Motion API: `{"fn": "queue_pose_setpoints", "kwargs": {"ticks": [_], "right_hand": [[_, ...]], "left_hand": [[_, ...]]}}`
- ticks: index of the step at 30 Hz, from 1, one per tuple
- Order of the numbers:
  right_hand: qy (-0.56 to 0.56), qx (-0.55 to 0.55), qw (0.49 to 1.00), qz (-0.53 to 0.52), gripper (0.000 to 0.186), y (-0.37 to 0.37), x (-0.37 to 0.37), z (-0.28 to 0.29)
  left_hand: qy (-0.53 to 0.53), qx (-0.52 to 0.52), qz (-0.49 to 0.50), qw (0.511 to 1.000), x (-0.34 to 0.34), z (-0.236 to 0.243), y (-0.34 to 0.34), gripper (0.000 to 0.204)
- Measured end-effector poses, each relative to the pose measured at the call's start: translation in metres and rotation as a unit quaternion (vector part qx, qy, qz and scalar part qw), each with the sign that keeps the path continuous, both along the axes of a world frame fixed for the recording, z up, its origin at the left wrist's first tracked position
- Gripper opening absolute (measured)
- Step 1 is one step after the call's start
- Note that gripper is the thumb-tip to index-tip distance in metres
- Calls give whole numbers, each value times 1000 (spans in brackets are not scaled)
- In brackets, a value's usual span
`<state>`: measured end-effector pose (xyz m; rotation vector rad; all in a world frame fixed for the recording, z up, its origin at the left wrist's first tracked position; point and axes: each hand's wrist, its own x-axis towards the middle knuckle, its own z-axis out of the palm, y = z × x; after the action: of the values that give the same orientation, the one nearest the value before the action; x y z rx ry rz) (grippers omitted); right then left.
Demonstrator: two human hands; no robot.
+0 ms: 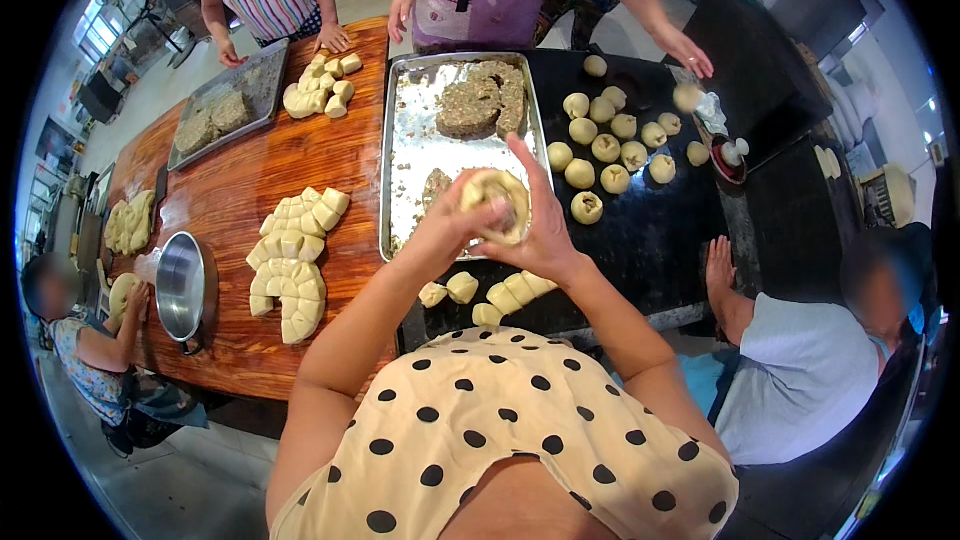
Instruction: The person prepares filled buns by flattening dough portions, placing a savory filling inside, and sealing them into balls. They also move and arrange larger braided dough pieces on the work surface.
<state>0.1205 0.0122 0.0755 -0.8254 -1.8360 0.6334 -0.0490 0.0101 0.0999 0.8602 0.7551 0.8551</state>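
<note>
Above the near end of a metal tray (pixel 388 140), I hold a hollowed piece of dough (pixel 483 186) in both hands. My left hand (pixel 445 230) grips its left side, with fingers reaching into the hollow. My right hand (pixel 550 235) cups the opposite side, its index finger raised. What lies inside the dough is hard to make out. On the tray sits a brown, crumbly filling (pixel 467 108), with a smaller lump (pixel 436 185) beside my left hand. Cut dough pieces (pixel 520 290) lie just below my hands on the black tabletop.
Several round filled dough balls (pixel 605 148) stand right of the tray. Cut dough (pixel 290 260) and a metal bowl (pixel 181 280) are on the wooden table (pixel 220 200) at left. Another tray (pixel 270 90) lies far left. Several people work around the tables; one person's hand (pixel 685 52) reaches in at right.
</note>
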Motion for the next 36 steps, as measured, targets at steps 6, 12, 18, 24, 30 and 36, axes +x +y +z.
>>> {"fn": "queue_pose_setpoints", "kwargs": {"ticks": [6, 12, 18, 24, 30, 36], "right_hand": [[-13, 177, 982, -66, 70, -3, -10, 3], [-2, 152, 985, -87, 70, -16, -13, 2], [-37, 129, 987, -86, 86, -13, -13, 9], [-50, 36, 998, 20, 87, -14, 10, 8], [-24, 83, 993, -78, 70, -19, -5, 11], [25, 125, 986, -109, 65, -18, -12, 3]], "left_hand": [[-70, -28, 33, 997, 11, -1, -11, 57], [92, 100, -4, 991, 7, -12, -8, 61], [6, 83, 19, 996, 9, 7, -15, 59], [44, 46, -81, 995, 3, -5, -7, 57], [-41, -22, 7, 999, 15, -4, -22, 52], [29, 53, -62, 996, 11, 6, -12, 62]]}}
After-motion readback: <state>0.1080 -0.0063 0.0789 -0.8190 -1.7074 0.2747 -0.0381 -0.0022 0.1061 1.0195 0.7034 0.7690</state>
